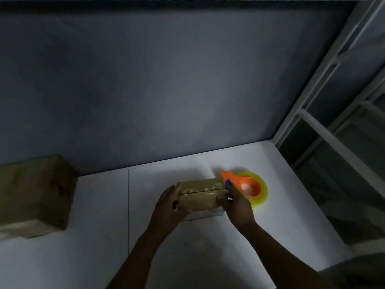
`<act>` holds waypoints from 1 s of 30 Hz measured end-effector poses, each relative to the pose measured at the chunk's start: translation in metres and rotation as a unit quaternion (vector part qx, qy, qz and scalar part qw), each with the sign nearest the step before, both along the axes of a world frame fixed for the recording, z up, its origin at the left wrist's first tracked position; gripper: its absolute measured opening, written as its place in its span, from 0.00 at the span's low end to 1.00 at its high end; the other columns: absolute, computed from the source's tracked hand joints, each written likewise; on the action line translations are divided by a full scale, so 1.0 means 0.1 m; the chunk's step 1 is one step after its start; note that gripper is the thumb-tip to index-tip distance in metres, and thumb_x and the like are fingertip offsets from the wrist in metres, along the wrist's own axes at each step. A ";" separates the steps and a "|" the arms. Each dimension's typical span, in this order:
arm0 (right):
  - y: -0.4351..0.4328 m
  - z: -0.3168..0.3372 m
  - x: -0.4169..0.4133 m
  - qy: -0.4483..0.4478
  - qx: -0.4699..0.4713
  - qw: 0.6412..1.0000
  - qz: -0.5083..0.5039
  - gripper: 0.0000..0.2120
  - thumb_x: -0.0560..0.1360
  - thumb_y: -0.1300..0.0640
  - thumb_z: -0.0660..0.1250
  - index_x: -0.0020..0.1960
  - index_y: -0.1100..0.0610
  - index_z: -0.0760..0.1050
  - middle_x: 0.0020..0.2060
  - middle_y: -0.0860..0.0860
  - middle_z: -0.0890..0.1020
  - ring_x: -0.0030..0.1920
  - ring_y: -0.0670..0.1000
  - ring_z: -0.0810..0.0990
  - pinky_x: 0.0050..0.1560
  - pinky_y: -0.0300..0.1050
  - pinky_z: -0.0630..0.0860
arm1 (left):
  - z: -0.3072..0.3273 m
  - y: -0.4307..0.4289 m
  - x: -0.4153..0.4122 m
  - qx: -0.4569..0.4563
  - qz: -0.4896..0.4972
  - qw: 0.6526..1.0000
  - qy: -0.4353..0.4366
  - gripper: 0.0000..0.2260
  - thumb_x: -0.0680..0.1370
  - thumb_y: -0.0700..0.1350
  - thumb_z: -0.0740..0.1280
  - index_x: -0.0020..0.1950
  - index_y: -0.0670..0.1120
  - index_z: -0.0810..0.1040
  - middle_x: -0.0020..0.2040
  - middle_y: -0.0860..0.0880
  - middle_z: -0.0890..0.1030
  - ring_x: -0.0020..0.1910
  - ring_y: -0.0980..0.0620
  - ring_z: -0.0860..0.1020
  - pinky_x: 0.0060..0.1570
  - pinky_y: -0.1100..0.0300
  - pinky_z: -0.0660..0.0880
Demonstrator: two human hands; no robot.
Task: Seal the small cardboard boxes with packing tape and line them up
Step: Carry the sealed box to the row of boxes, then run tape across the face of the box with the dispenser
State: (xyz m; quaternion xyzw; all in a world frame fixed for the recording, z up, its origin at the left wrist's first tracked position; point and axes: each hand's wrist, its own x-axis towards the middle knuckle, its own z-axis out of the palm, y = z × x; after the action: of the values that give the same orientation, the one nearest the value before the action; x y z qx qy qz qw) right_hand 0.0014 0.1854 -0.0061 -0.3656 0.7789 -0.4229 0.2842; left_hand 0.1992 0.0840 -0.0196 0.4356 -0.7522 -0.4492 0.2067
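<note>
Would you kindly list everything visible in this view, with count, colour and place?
small cardboard box: one, brown, table centre, held between both hands
large cardboard box: one, brown, far left on the table
tape dispenser: one, orange with yellow-green roll, right of the small cardboard box
table: one, white, under everything
wall: one, grey, behind table
shelving frame: one, white, far right
left hand: one, grips box's left end
right hand: one, grips box's right end

We look down on a white worktop (93, 257) in dim light, with a thin dark seam (128, 205) running straight across it from the back edge toward us. Behind it rises a plain grey wall (166, 80). To our right stands a white metal shelving rack (316, 124), its frame touching the worktop's far corner.
</note>
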 end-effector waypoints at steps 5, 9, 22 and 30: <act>-0.12 -0.14 -0.44 0.016 -0.007 0.992 0.128 0.27 0.73 0.66 0.69 0.70 0.61 0.65 0.61 0.48 0.72 0.61 0.49 0.73 0.56 0.22 0.64 | -0.12 0.19 -0.23 0.016 0.083 0.995 0.046 0.35 0.67 0.55 0.76 0.71 0.54 0.66 0.64 0.55 0.73 0.60 0.54 0.76 0.56 0.56 0.77; -0.18 -0.33 -0.69 -0.002 0.016 0.975 0.222 0.36 0.71 0.51 0.68 0.73 0.60 0.60 0.66 0.49 0.69 0.66 0.50 0.70 0.63 0.42 0.68 | -0.02 0.42 -0.36 -0.027 0.127 0.991 0.045 0.22 0.67 0.61 0.72 0.59 0.66 0.72 0.55 0.66 0.77 0.53 0.65 0.77 0.50 0.65 0.77; -0.27 -0.36 -1.08 0.255 0.152 0.941 0.164 0.23 0.74 0.45 0.65 0.65 0.54 0.72 0.55 0.53 0.79 0.56 0.55 0.78 0.51 0.48 0.74 | -0.20 0.38 -0.35 0.000 0.175 0.982 -0.065 0.38 0.65 0.74 0.64 0.70 0.60 0.61 0.77 0.44 0.54 0.65 0.43 0.72 0.57 0.44 0.76; -0.08 -0.54 -1.26 0.245 0.253 0.909 0.221 0.27 0.74 0.46 0.67 0.69 0.56 0.66 0.64 0.54 0.73 0.64 0.55 0.72 0.62 0.47 0.69 | -0.15 0.32 -0.45 -0.009 0.146 0.982 -0.124 0.31 0.72 0.56 0.67 0.72 0.58 0.56 0.77 0.42 0.54 0.66 0.41 0.71 0.59 0.44 0.75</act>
State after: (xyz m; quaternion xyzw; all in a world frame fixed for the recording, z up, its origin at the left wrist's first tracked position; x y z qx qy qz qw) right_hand -0.1248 0.1769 -0.0605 -0.5369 0.8039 -0.0351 0.2533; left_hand 0.1541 0.1160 -0.0348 0.5909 -0.7043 -0.3503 0.1790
